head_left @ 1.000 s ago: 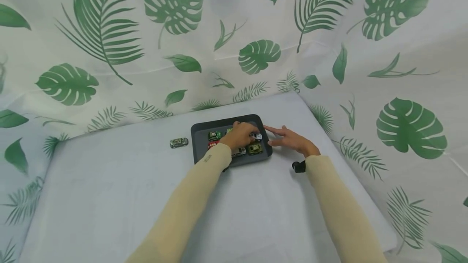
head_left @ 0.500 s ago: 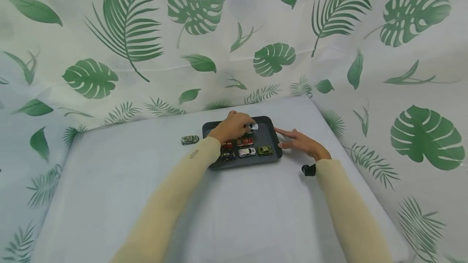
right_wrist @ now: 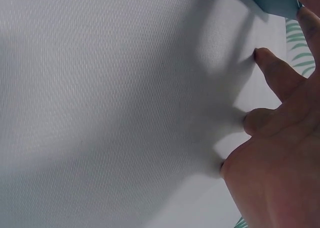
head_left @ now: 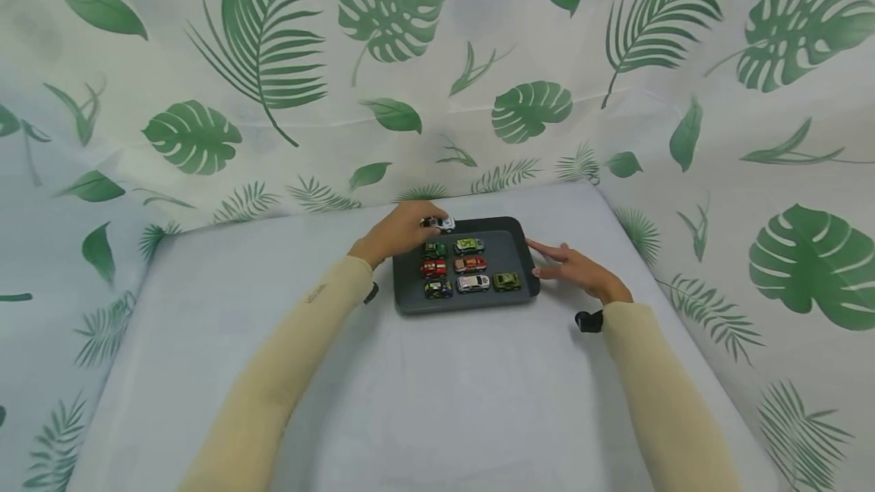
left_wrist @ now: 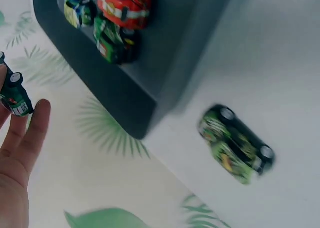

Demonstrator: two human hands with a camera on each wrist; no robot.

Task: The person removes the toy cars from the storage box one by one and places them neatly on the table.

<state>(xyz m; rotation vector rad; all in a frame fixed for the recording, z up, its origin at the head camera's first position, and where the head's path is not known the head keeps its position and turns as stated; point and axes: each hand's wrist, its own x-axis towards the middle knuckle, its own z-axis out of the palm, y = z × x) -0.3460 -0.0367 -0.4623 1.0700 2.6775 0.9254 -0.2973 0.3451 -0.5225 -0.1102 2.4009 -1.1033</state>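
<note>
My left hand (head_left: 393,232) pinches a white-and-black toy car (head_left: 439,224) above the back-left rim of a dark grey tray (head_left: 465,308). The left wrist view shows this car's dark, green-lettered end beside the fingers. My right hand (head_left: 574,270) rests at the tray's right edge, fingers extended and touching it. Inside the tray several toy cars stand in rows: a green car (head_left: 434,250), yellow-green car (head_left: 469,247), red car (head_left: 433,269), orange-red car (head_left: 470,264), dark blue car (head_left: 438,290), white car (head_left: 473,283) and olive car (head_left: 506,282).
A green patterned toy car (left_wrist: 235,143) lies on the white table outside the tray; in the head view my left hand hides it. Leaf-printed cloth (head_left: 424,120) hangs behind the table (head_left: 437,401) and along its right side.
My left hand has lifted the white-and-black car from the tray's right side and carried it left to the back-left rim. My right hand stays at the tray's edge. The head view has shifted.
</note>
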